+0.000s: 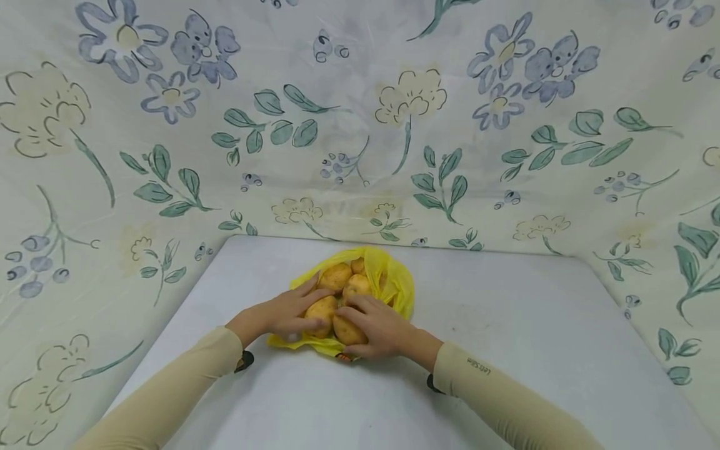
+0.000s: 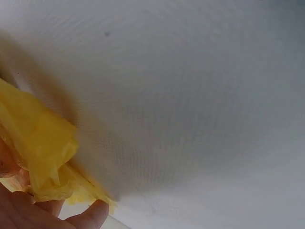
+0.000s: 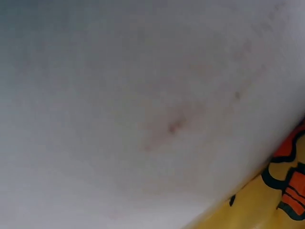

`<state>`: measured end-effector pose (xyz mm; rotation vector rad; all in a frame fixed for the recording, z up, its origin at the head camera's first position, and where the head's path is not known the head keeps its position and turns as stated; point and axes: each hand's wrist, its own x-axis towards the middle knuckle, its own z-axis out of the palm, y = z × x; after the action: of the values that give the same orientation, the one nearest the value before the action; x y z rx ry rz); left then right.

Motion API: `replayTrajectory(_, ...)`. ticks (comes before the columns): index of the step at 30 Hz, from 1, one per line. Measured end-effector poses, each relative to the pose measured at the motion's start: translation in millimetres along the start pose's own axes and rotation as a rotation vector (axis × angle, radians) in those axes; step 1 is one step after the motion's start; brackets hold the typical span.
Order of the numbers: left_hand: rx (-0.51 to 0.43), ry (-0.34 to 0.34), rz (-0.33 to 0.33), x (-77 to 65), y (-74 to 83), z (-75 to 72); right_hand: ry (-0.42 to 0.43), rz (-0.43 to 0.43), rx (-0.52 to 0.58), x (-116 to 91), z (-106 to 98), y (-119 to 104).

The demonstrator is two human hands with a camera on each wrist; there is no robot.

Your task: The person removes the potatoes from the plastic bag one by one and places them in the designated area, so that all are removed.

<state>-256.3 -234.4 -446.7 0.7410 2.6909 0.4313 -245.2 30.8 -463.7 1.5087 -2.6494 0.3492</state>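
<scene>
A yellow plastic bag (image 1: 400, 284) lies spread on the table with several potatoes (image 1: 335, 277) inside its mouth. My left hand (image 1: 285, 314) reaches in from the left, its fingers spread and fairly straight over a potato (image 1: 318, 310) and the bag's edge. From the right, my right hand (image 1: 385, 328) bends its fingers over the front potato (image 1: 347, 331), thumb low by the bag's rim. In the left wrist view, fingertips show beside the crumpled bag (image 2: 38, 138). Only the bag's printed side (image 3: 248, 210) appears in the right wrist view; the right hand is outside it.
The white table (image 1: 506, 325) runs to a floral cloth backdrop (image 1: 360, 137) at the back and sides. Faint brownish marks (image 3: 176, 125) spot the tabletop to the right of the bag.
</scene>
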Motion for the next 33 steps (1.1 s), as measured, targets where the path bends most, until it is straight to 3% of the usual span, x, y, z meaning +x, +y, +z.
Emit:
replayTrajectory(9, -0.058, -0.035, -0.015, 0.1, -1.2, 1.7, -0.067, 0.060, 0.027, -2.2, -1.3, -0.2)
replayTrajectory(17, -0.053, -0.054, -0.037, 2.1, -0.9, -1.6, -0.066, 0.147, 0.234, -6.4, -9.5, 1.9)
replayTrajectory(24, -0.065, -0.061, -0.061, 1.8, -1.1, -2.3, -0.126, 0.190, 0.376, -5.7, -14.3, 5.8)
replayTrajectory(33, -0.057, -0.060, -0.057, 0.8, -3.5, -0.6, -0.188, 0.174, 0.423, -6.5, -10.2, 9.3)
